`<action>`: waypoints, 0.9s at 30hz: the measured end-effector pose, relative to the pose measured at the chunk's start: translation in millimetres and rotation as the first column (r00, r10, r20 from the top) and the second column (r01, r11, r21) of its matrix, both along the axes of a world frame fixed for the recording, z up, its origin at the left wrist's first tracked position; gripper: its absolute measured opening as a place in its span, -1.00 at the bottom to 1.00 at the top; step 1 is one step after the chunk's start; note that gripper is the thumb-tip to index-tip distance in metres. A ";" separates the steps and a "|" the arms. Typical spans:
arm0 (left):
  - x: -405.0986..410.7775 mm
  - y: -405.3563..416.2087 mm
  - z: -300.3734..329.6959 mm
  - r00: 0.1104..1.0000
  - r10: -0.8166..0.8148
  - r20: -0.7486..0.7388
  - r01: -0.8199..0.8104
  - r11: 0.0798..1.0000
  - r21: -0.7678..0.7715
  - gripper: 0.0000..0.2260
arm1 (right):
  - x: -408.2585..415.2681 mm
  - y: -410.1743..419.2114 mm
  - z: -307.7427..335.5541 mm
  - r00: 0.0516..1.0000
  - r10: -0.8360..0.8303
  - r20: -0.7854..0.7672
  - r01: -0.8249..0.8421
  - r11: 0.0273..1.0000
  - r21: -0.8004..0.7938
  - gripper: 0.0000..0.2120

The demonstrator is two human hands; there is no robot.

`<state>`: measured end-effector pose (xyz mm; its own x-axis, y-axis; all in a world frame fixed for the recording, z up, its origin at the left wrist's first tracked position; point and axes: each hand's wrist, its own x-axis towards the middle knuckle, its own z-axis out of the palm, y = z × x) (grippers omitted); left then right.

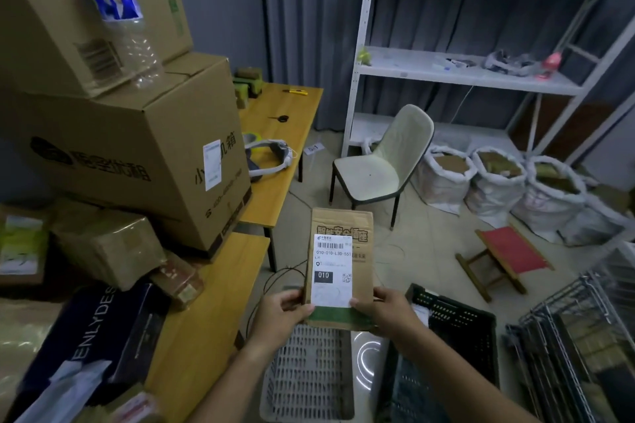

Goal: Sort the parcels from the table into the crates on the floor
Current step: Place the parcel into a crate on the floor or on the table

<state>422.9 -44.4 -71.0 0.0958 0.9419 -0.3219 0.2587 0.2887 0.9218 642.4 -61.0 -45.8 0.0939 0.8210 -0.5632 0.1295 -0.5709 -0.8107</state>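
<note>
Parcels (103, 244) lie heaped on the wooden table (206, 319) at far left, under large cartons (137, 154); a dark box (99, 336) sits nearest the table's front edge. Held parcel (338, 268): flat brown carton with a white shipping label (332, 269) reading "010", upright in front of the person, long axis vertical, label facing the camera. Left hand (281, 318) pinches its lower left edge, thumb on the label face. Right hand (385, 311) pinches the lower right edge likewise. Both hands closed on it, about equally near.

Grey crate (307, 374) sits on the floor directly below the parcel, just beside the table. Black crate (457, 323) is just right of it, under the right forearm. Wire basket (567, 336) stands further right.

Judgement: label is being read; the drop is straight down for grey, a short shift rightward for black. Which crate takes "010" cannot be told.
</note>
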 end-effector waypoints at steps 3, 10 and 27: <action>6.9 14.7 -30.2 0.999 -0.034 -0.010 0.033 0.997 -0.068 -0.69 | 2.7 16.8 -34.2 1.000 0.013 0.016 -0.012 0.997 -0.078 -0.78; 15.1 70.3 -144.2 0.998 0.030 -0.051 -0.044 0.955 -0.293 -0.67 | 1.7 88.7 -153.1 0.997 0.078 0.006 -0.076 0.976 -0.204 -0.88; 4.1 188.4 -524.5 0.978 0.018 -0.206 -0.118 0.868 -0.483 -0.79 | -12.6 235.0 -573.7 0.994 0.102 -0.036 -0.108 0.921 -0.374 -0.93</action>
